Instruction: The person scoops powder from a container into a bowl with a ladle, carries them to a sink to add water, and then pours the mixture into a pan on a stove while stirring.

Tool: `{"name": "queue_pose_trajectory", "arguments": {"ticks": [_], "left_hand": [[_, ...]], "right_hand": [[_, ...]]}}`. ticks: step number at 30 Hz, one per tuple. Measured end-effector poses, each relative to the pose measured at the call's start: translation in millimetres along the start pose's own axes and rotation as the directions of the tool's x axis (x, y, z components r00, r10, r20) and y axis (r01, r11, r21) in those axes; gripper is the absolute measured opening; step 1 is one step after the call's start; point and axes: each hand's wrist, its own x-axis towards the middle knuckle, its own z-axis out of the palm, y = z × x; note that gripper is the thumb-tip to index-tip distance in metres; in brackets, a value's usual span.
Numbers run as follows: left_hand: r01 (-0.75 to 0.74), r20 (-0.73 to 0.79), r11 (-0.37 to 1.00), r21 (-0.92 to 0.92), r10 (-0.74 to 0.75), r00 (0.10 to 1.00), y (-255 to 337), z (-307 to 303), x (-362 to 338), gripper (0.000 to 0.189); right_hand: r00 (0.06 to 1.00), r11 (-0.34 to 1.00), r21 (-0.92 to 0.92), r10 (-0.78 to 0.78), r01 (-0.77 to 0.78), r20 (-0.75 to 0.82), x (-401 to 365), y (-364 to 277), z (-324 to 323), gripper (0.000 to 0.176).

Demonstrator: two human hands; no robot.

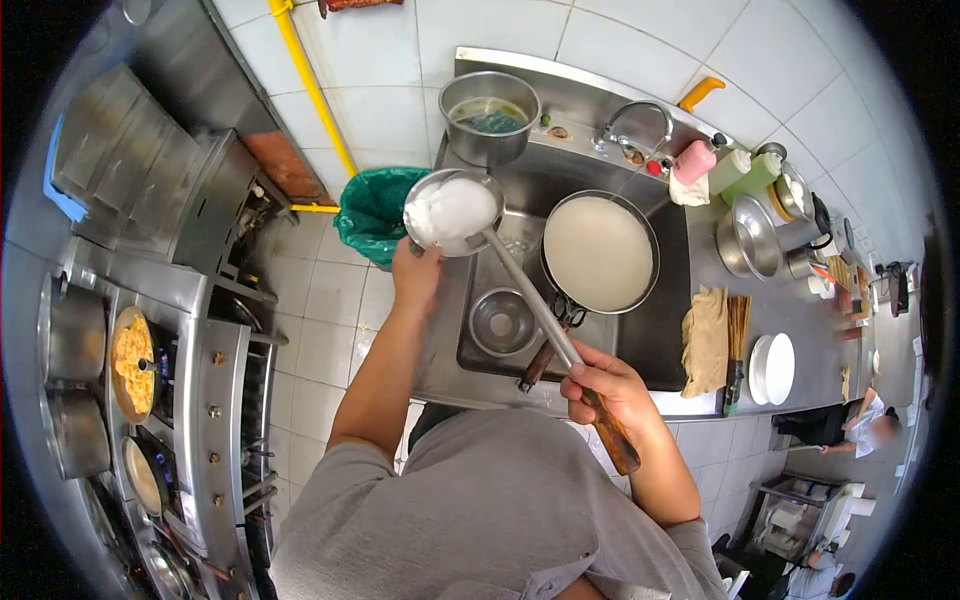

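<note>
My right hand (610,388) is wrapped round the wooden grip of a long-handled metal ladle (530,298). The ladle's wide round head is raised at the sink's left edge, with white foam (455,208) in it. My left hand (416,266) has its fingers closed at the near left rim of the head; part of them is hidden behind it. In the sink (672,340), a large round pan (600,252) is full of off-white liquid. To its left lies a small metal bowl (503,322), with a dark-handled utensil (538,366) beside it.
A deep pot (490,118) stands at the sink's back left, near the tap (640,112). A green-lined bin (382,205) is left of the sink. Bottles (730,168), a cloth (706,340) and white plates (773,369) sit on the right. Far left, pans (133,363) rest on a stove. Another person (862,425) stands at far right.
</note>
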Motion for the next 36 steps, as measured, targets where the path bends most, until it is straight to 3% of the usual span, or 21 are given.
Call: {"name": "queue_pose_trajectory", "arguments": {"ticks": [1,5,7,11,13,14,16,17,19,23,25,26,28,29,31,32,34,36], "left_hand": [[-0.096,-0.066,0.994,0.046,0.099,0.993,1,-1,1,0.028],[-0.133,-0.113,0.988,0.084,0.142,0.983,0,-13,11,0.029],[0.006,-0.036,0.995,-0.102,-0.010,0.999,4,-19,7,0.029],[0.012,-0.052,0.990,-0.140,-0.020,0.998,-6,-13,-11,0.024],[-0.088,-0.030,0.993,0.079,0.090,0.995,-21,-5,-18,0.023],[-0.086,-0.034,0.993,0.079,0.089,0.995,-26,-3,-18,0.023],[0.144,0.106,0.985,0.095,-0.154,0.982,-25,0,-20,0.026],[0.161,0.137,0.984,0.073,-0.170,0.976,-24,1,-20,0.026],[0.174,0.141,0.984,0.026,-0.176,0.974,-22,3,-19,0.024],[0.218,0.209,0.974,-0.061,-0.201,0.957,-13,0,-19,0.021],[0.220,0.217,0.973,-0.076,-0.199,0.956,-12,-1,-20,0.021],[0.221,0.233,0.971,-0.087,-0.196,0.953,-12,0,-20,0.021],[0.229,0.261,0.970,-0.083,-0.201,0.944,-18,1,-17,0.020],[0.237,0.290,0.968,-0.077,-0.206,0.934,-21,2,-16,0.019],[0.260,0.283,0.961,-0.097,-0.224,0.933,-18,5,-21,0.018],[0.283,0.273,0.952,-0.118,-0.243,0.931,-16,6,-23,0.017],[0.298,0.238,0.947,-0.118,-0.264,0.935,-15,6,-23,0.017],[0.311,0.203,0.943,-0.119,-0.284,0.937,-14,4,-23,0.017]], "right_hand": [[1.000,0.999,-0.048,-0.002,0.002,-0.005,0,1,-2,0.048],[0.995,0.962,-0.257,-0.103,0.097,-0.009,3,14,-11,0.054],[0.980,0.898,-0.402,-0.197,0.180,-0.001,5,19,-18,0.063],[0.963,0.804,-0.568,-0.260,0.178,-0.067,6,27,-33,0.066],[0.918,0.544,-0.834,-0.371,0.095,-0.138,6,27,-35,0.066],[0.920,0.543,-0.835,-0.368,0.094,-0.136,6,26,-35,0.066],[0.894,0.362,-0.932,-0.426,0.029,-0.137,7,22,-31,0.066],[0.895,0.360,-0.932,-0.424,0.030,-0.135,10,24,-32,0.066],[0.816,0.185,-0.972,-0.578,0.145,0.012,20,30,-37,0.067],[0.801,0.047,-0.988,-0.592,0.147,0.091,27,40,-38,0.065],[0.888,0.302,-0.951,-0.453,0.071,-0.077,21,38,-28,0.063],[0.889,0.300,-0.951,-0.452,0.072,-0.076,18,37,-27,0.063],[0.964,0.473,-0.881,-0.233,-0.005,-0.130,12,33,-27,0.059],[0.963,0.473,-0.881,-0.234,-0.005,-0.131,10,29,-25,0.059],[0.998,0.790,-0.612,-0.067,0.043,-0.016,6,20,-22,0.056],[0.998,0.790,-0.612,-0.067,0.042,-0.017,5,16,-22,0.056],[1.000,0.934,-0.358,0.012,-0.005,0.017,1,10,-21,0.054],[1.000,0.967,-0.254,0.022,-0.026,-0.016,-4,4,-14,0.053]]}}
